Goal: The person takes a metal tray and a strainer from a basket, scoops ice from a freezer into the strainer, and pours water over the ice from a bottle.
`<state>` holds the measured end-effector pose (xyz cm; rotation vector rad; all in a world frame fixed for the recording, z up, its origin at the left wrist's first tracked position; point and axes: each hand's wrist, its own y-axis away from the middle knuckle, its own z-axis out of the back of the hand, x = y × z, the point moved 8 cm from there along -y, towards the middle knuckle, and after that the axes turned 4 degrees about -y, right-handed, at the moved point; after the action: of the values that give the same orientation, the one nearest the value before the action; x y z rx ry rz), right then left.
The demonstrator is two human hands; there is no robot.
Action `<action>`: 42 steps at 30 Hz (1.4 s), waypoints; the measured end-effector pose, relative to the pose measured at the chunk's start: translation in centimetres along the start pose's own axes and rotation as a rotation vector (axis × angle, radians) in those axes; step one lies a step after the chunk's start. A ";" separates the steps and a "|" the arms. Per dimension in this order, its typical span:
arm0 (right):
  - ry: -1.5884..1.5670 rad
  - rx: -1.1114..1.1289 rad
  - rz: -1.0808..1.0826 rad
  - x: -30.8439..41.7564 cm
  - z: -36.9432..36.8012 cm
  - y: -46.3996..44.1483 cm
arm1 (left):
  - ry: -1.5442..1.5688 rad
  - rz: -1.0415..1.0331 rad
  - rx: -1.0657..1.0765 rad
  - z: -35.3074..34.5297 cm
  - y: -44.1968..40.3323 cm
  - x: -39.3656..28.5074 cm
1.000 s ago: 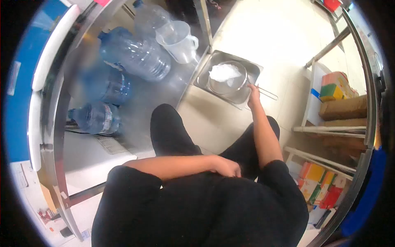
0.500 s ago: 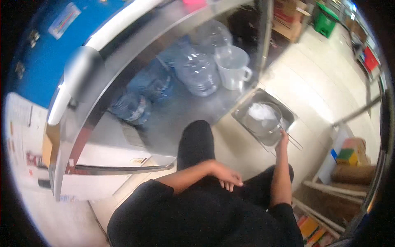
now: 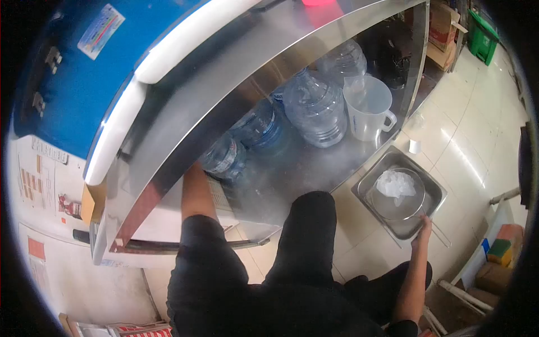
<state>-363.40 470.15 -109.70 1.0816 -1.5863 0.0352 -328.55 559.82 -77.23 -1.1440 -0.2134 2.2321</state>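
A round wire strainer with a long handle sits over a rectangular metal pan on the floor. My right hand is closed around the handle near the strainer's rim. White, crumpled, plastic-looking stuff lies in the strainer. On the left, my left forearm reaches under the steel table, beside a clear bluish water jug. The table's edge hides that hand and its fingers.
More large water jugs and a translucent measuring jug stand on the steel lower shelf. A green bin is far right. Sponges and a rack are at the right edge.
My left hand has gone from in front of my lap to under the table on the left. The view has shifted, while my right hand keeps hold of the strainer handle.
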 end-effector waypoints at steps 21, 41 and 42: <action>-0.091 -0.090 -0.152 -0.3 0.8 9.1 | 0.285 -0.270 0.343 -4.2 -9.2 -1.3; -0.177 0.039 -0.170 -0.1 -3.9 7.8 | 0.084 0.143 -0.013 1.0 1.3 -6.1; -0.178 0.039 -0.189 -0.5 -3.5 7.5 | 0.031 0.191 0.011 1.4 1.7 -6.0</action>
<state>-365.53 476.67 -105.05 1.2905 -1.6396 -0.1621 -327.80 555.10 -73.02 -1.2377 -0.0809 2.3757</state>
